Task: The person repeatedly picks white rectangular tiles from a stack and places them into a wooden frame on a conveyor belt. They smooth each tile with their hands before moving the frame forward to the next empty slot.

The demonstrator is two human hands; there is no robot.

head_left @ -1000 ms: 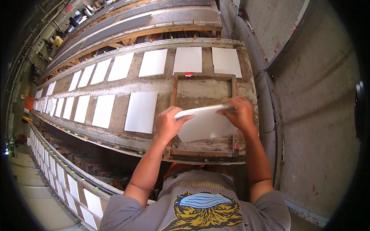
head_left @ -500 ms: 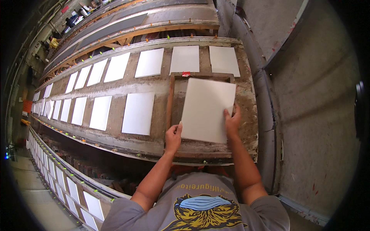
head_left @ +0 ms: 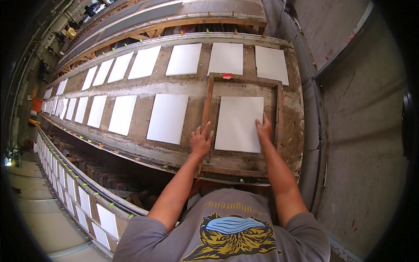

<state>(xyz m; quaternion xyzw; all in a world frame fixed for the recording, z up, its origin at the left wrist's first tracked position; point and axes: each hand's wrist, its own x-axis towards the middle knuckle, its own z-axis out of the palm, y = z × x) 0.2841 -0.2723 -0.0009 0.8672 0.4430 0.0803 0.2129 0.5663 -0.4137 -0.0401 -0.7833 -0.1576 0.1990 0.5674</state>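
your left hand [head_left: 200,140], fingers spread, meets the frame [head_left: 208,101]; your right hand [head_left: 264,130] touches the white rectangle [head_left: 238,124], pinch unclear.

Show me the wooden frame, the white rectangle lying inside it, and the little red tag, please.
Wooden frame [head_left: 208,98], head view: its left bar.
White rectangle [head_left: 238,124], head view: middle of its upper face.
Red tag [head_left: 227,76], head view: middle of its visible surface.
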